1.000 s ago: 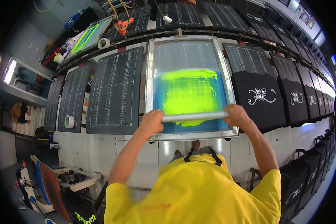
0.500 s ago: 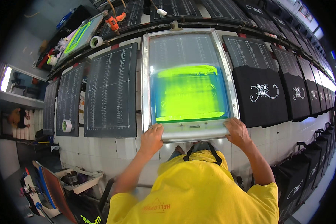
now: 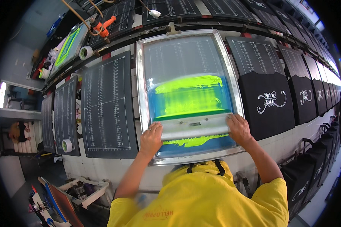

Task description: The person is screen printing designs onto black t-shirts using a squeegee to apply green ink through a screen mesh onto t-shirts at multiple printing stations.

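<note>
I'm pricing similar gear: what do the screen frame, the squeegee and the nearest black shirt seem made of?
Frame: bare metal, probably aluminium, by its silvery, scuffed shine.
Squeegee handle: metal too, it seems, with a dull silver sheen; its blade, a smooth green strip, could be rubber or plastic.
Shirt: matte black cloth, perhaps cotton, with a soft, wavy edge.
</note>
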Motion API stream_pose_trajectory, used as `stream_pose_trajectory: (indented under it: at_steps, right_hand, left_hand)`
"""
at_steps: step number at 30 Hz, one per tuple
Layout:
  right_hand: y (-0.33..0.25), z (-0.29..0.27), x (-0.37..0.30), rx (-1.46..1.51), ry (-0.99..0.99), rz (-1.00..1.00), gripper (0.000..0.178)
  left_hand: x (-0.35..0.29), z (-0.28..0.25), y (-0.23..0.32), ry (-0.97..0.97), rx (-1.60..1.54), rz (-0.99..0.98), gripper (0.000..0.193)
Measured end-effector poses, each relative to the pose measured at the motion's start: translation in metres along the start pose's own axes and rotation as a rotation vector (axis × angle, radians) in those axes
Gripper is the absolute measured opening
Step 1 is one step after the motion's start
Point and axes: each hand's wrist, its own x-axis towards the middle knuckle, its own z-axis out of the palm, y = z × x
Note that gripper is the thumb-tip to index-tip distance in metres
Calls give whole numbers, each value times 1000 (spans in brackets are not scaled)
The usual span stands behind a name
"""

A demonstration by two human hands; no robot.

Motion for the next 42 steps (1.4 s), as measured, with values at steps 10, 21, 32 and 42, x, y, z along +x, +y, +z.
stream_pose_trajectory:
  at_steps: [10, 21, 32, 42]
  right_hand:
    - [57, 5, 92, 39, -47, 18, 26]
    - [50, -24, 111, 37, -131, 128, 21]
    - [-16, -23, -23, 129, 77, -25, 35]
    - [-35, -13, -48, 59, -12, 32, 39]
  left_hand:
    - [98, 1, -51, -72, -73, -50, 27]
    - [117, -16, -60, -196, -78, -157, 25]
    - [-21, -37, 19, -69, -87, -85, 33]
    - [-56, -11, 34, 62, -23, -45, 32]
